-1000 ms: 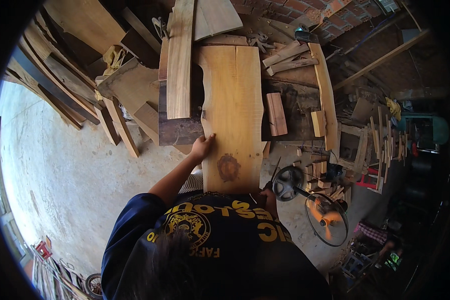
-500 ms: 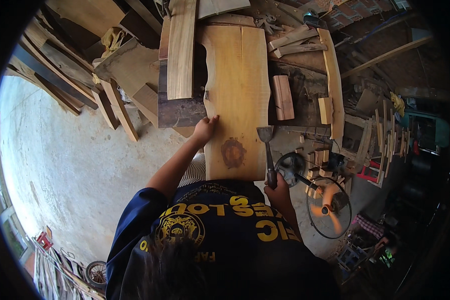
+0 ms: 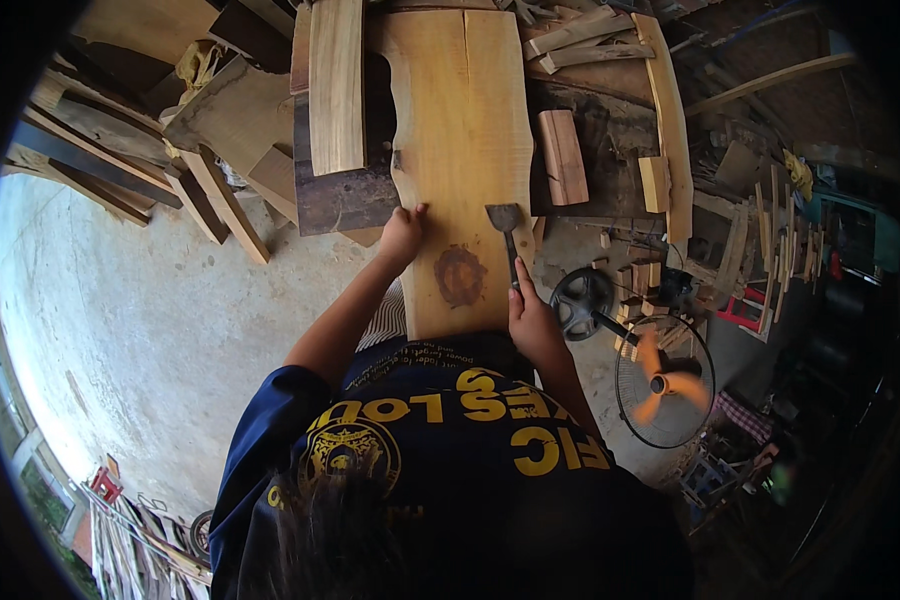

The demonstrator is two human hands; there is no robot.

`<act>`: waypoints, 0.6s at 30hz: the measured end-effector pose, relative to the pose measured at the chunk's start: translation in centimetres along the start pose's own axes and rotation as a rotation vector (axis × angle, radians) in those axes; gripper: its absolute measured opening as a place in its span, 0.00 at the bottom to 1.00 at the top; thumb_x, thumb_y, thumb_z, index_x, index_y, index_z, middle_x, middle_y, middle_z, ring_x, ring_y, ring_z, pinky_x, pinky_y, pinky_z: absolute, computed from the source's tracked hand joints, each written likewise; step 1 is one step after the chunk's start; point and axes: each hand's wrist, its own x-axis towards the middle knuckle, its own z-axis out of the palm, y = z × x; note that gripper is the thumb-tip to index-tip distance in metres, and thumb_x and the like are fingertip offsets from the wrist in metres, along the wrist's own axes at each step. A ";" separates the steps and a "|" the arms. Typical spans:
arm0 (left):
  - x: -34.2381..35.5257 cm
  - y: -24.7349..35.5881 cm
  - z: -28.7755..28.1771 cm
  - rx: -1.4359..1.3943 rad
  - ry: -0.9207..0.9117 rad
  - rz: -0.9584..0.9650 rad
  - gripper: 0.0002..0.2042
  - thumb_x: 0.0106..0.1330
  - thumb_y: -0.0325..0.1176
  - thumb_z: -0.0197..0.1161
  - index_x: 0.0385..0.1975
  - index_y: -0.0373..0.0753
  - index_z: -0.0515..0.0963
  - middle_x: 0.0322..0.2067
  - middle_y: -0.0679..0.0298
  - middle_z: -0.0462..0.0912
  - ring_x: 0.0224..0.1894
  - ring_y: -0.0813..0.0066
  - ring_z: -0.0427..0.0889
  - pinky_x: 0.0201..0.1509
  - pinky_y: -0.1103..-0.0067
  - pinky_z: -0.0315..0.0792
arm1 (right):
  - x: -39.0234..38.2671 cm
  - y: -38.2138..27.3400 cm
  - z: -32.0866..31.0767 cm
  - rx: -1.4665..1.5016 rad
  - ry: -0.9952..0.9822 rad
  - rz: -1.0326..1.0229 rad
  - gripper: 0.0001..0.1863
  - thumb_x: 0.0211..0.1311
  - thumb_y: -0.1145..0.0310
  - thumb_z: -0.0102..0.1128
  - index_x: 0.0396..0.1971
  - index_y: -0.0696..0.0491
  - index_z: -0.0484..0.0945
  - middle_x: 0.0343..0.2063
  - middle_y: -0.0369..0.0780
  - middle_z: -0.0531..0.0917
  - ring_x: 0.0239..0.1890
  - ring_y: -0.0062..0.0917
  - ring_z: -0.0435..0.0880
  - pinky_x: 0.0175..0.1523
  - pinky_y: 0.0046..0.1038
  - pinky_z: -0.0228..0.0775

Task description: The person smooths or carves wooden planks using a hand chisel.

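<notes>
A long pale wooden slab (image 3: 460, 130) with one wavy edge reaches from the workbench toward my body. A dark knot patch (image 3: 460, 277) marks its near part, and a thin crack runs in from its far end. My left hand (image 3: 403, 235) grips the slab's left edge, thumb on top and the other fingers hidden beneath. In my right hand (image 3: 533, 318) is a scraper (image 3: 505, 219) with a flat, wide metal blade. Its handle is wrapped by my fingers, the index finger stretched along it. The blade lies over the slab's right side; whether it touches the wood I cannot tell.
On the dark bench top (image 3: 345, 203) lie a narrow plank (image 3: 337, 90) and a reddish wood block (image 3: 564, 157). A pedestal fan (image 3: 665, 382) with orange blades stands at the right near wood offcuts (image 3: 640, 280). Boards (image 3: 220, 200) lean at the left above the concrete floor (image 3: 240, 330).
My right hand has brought the scraper leftward and up, from beside the slab's right edge to over its surface. My left hand keeps its hold; the whole view has shifted slightly.
</notes>
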 end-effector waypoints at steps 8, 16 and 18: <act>-4.4 1.4 1.2 0.449 0.469 0.549 0.30 0.59 0.39 0.60 0.55 0.27 0.57 0.57 0.37 0.57 0.59 0.40 0.60 0.61 0.59 0.59 | -2.8 3.4 1.1 0.119 0.080 -0.173 0.27 0.68 0.64 0.43 0.66 0.42 0.54 0.32 0.54 0.80 0.34 0.46 0.81 0.40 0.36 0.71; -8.7 5.9 2.9 0.343 -0.529 1.194 0.24 0.66 0.41 0.51 0.58 0.34 0.62 0.60 0.50 0.63 0.66 0.54 0.57 0.67 0.65 0.54 | 0.4 2.4 1.7 0.084 -0.024 0.040 0.23 0.64 0.64 0.44 0.60 0.45 0.62 0.36 0.55 0.80 0.40 0.52 0.78 0.45 0.45 0.71; -8.1 6.5 4.2 0.342 -0.449 1.195 0.25 0.67 0.43 0.49 0.59 0.35 0.62 0.60 0.51 0.63 0.65 0.55 0.58 0.66 0.65 0.56 | 2.2 1.4 1.7 0.014 0.018 0.050 0.21 0.63 0.64 0.45 0.57 0.47 0.65 0.35 0.55 0.80 0.40 0.53 0.77 0.44 0.46 0.71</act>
